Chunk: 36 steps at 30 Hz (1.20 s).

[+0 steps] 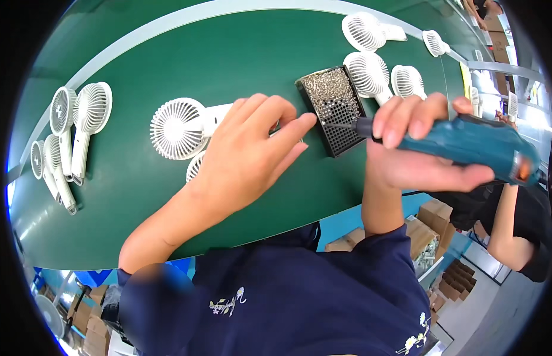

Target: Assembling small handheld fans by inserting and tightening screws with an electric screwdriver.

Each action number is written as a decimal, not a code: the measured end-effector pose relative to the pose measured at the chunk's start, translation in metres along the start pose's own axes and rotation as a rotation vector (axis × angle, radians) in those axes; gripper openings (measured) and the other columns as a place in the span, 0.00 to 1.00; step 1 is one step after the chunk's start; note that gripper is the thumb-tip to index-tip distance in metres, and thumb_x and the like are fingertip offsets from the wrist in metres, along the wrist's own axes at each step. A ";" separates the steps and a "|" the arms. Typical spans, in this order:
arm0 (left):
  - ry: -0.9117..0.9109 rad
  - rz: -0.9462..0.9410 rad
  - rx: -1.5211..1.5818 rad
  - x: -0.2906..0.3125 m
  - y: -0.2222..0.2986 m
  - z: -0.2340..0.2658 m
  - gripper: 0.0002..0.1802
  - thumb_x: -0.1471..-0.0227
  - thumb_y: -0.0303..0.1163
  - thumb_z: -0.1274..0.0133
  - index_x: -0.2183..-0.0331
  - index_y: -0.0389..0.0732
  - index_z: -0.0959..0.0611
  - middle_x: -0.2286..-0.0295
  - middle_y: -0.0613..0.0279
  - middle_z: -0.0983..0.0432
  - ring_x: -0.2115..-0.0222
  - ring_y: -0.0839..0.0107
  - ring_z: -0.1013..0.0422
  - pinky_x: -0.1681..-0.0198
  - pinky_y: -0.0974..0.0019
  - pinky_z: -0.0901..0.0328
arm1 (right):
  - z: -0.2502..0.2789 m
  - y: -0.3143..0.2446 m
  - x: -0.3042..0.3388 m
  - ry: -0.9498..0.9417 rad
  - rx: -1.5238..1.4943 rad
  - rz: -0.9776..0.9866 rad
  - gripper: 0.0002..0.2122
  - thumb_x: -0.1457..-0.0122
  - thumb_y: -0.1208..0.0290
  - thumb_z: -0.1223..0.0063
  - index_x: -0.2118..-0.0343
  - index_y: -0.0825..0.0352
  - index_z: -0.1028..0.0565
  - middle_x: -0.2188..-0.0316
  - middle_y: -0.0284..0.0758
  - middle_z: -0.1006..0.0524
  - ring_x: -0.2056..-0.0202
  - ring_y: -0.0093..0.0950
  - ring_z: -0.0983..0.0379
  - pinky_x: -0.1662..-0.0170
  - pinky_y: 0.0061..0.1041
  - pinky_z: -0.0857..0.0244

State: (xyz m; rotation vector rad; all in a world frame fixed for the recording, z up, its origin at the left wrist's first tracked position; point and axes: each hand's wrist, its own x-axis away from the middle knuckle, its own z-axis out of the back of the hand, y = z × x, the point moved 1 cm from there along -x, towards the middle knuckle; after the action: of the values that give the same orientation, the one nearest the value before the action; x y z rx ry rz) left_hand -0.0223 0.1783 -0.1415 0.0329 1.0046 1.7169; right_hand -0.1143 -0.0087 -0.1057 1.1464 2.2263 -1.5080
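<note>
My right hand (421,136) is wrapped round a teal electric screwdriver (474,142), held nearly level. Its thin bit points left, with the tip over the black screw tray (341,145). Loose small screws (329,86) fill the far part of that tray, and a grid of holes covers the near part. My left hand (246,148) is closed over the handle of a white handheld fan (176,127), its curled fingers hiding most of the handle. Below it, the grille of a second fan (195,166) peeks out beside my wrist. Thumb and forefinger point toward the tray.
Several white fans (80,118) lie at the left of the green table (139,207), and several more (368,74) lie behind and right of the tray. A co-worker in dark clothing (531,219) is at the right. Cardboard boxes (433,216) stand below the table edge.
</note>
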 end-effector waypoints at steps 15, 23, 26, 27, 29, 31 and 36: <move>0.129 -0.166 0.071 0.010 -0.002 0.002 0.10 0.61 0.28 0.32 0.74 0.40 0.17 0.76 0.67 0.30 0.77 0.68 0.32 0.71 0.64 0.38 | -0.029 -0.006 0.010 -0.050 -0.099 -0.061 0.39 0.42 0.28 0.64 0.46 0.63 0.35 0.75 0.32 0.29 0.84 0.27 0.32 0.81 0.29 0.37; 0.109 -0.144 0.084 0.011 -0.003 0.005 0.09 0.60 0.29 0.32 0.74 0.41 0.17 0.76 0.67 0.28 0.76 0.68 0.31 0.71 0.64 0.38 | -0.026 -0.006 0.014 0.005 -0.120 -0.041 0.38 0.41 0.28 0.64 0.48 0.63 0.33 0.76 0.31 0.30 0.85 0.25 0.35 0.82 0.27 0.38; 0.094 -0.126 0.082 0.013 -0.001 0.003 0.09 0.60 0.29 0.32 0.75 0.41 0.17 0.76 0.67 0.28 0.76 0.67 0.31 0.71 0.65 0.37 | -0.026 0.000 0.018 0.015 -0.185 -0.062 0.37 0.41 0.28 0.64 0.49 0.63 0.33 0.76 0.31 0.30 0.85 0.24 0.35 0.82 0.27 0.38; 0.081 -0.110 0.081 0.013 -0.001 0.002 0.09 0.60 0.30 0.32 0.75 0.41 0.17 0.75 0.67 0.28 0.76 0.67 0.31 0.71 0.65 0.37 | -0.025 0.001 0.018 0.017 -0.184 -0.061 0.37 0.41 0.28 0.64 0.49 0.63 0.33 0.76 0.31 0.30 0.85 0.24 0.35 0.82 0.27 0.38; 0.065 -0.095 0.099 0.013 -0.003 0.002 0.08 0.59 0.30 0.33 0.74 0.41 0.17 0.75 0.66 0.27 0.76 0.67 0.31 0.71 0.64 0.36 | -0.022 0.002 0.018 0.025 -0.199 -0.044 0.36 0.40 0.29 0.64 0.50 0.64 0.32 0.77 0.30 0.31 0.84 0.23 0.35 0.81 0.26 0.39; 0.050 -0.080 0.114 0.014 -0.004 0.003 0.08 0.58 0.30 0.33 0.74 0.41 0.16 0.75 0.66 0.27 0.76 0.66 0.31 0.71 0.64 0.36 | -0.019 0.002 0.018 0.064 -0.220 -0.064 0.36 0.40 0.30 0.65 0.50 0.64 0.32 0.77 0.30 0.32 0.84 0.22 0.36 0.81 0.26 0.39; -0.015 0.005 0.359 0.015 -0.005 0.001 0.08 0.58 0.26 0.32 0.72 0.36 0.15 0.76 0.63 0.28 0.77 0.70 0.30 0.77 0.67 0.37 | -0.014 0.007 0.018 0.137 -0.301 -0.106 0.35 0.39 0.31 0.65 0.50 0.64 0.32 0.77 0.29 0.31 0.85 0.23 0.36 0.80 0.25 0.38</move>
State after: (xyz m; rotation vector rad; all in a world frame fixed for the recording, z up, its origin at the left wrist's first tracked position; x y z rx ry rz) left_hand -0.0246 0.1913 -0.1504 0.2796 1.2904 1.5190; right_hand -0.1180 0.0137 -0.1145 1.0806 2.5328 -1.1054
